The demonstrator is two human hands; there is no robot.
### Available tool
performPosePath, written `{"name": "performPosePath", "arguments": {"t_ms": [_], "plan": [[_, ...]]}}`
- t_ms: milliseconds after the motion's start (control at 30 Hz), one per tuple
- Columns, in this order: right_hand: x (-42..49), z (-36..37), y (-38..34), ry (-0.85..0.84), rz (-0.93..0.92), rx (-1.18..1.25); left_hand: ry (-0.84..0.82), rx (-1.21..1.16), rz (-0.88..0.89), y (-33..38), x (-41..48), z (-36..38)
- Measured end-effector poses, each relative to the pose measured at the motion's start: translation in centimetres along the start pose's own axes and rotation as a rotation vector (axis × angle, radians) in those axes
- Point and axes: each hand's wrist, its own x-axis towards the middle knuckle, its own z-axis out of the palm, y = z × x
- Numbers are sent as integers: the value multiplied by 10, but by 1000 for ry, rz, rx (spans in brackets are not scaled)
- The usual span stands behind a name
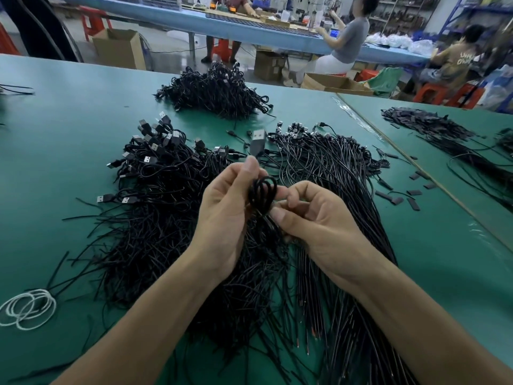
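Black, thin, rubber-sheathed USB cable (262,193) is sitting coiled between your hands: your left hand (224,218) is pinching the loops, your right hand (313,215) is curling round its tail. Probably light and springy, so you are best gripping where the loops cross.

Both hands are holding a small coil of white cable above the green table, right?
Not white: the head view shows the coil of cable is black. The left hand and right hand hold it above the green table.
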Motion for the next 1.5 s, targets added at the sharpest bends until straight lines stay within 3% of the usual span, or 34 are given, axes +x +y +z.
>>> {"name": "performPosePath", "arguments": {"t_ms": [267, 400, 467, 533, 767, 933, 1033, 1267, 1400, 1500], "plan": [[0, -13, -12, -58, 14, -41, -168, 87, 56, 0, 1, -8], [4, -20, -12, 48, -134, -503, -242, 392, 128, -5, 1, -7], [4, -23, -11, 188, -262, -763, -199, 588, 160, -13, 1, -8], [4, -22, -11, 282, -376, -860, -134, 591, 115, -21, 0, -8], [1, -10, 3, 413, -512, -699, -87, 477, -25, -27, -4, -6], [3, -2, 9, 372, -388, -448, -6, 63, -257, -16, 1, 1], [4, 0, 8, 268, -301, -333, 64, -25, -288, -8, 3, 0], [5, -4, 10, 217, -109, -170, 41, 97, -15, 1, 0, -1], [5, -8, 7, 324, -211, -417, -51, 249, 126, -5, -4, -2], [6, -8, 4, 415, -308, -512, 12, 606, 191, -13, -3, -6]]}}
